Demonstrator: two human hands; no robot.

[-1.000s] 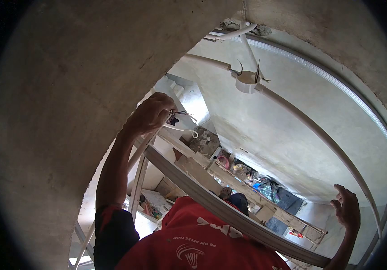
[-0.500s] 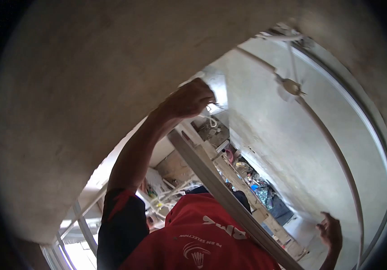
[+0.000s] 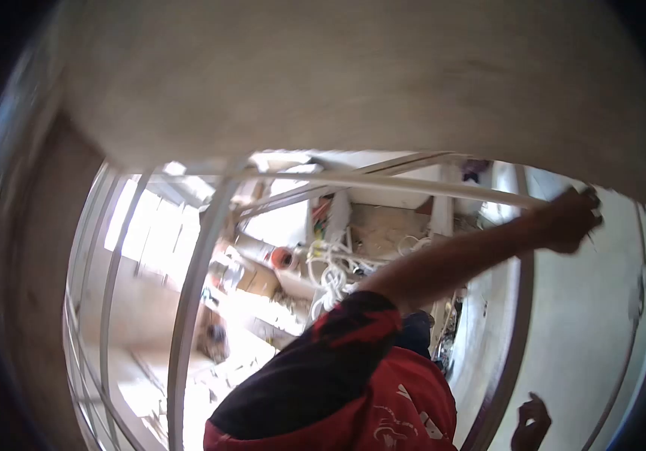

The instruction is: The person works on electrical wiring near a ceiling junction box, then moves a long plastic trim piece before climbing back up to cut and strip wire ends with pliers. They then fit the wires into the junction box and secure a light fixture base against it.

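Note:
My left hand (image 3: 566,219) is raised at the end of the outstretched arm, close under the edge of the pale overhead surface (image 3: 383,90). Its fingers are closed, and a thin dark tip sticks out below them; what they hold I cannot make out. A pale horizontal bar (image 3: 406,183) runs to behind the wrist. Low on the right, my right hand (image 3: 531,425) is partly in view in front of the pale wall (image 3: 571,331), fingers loosely bent and apart, with nothing seen in it.
Metal uprights (image 3: 195,301) stand on the left, and a darker post (image 3: 515,331) on the right. Far below lie a coil of white rope (image 3: 332,282), an orange round container (image 3: 282,258) and clutter. A thin pipe (image 3: 630,346) runs down the right wall.
The view has swung toward the window and metal frame on the left. My left hand now appears farther right in view, still closed; my right hand sits lower.

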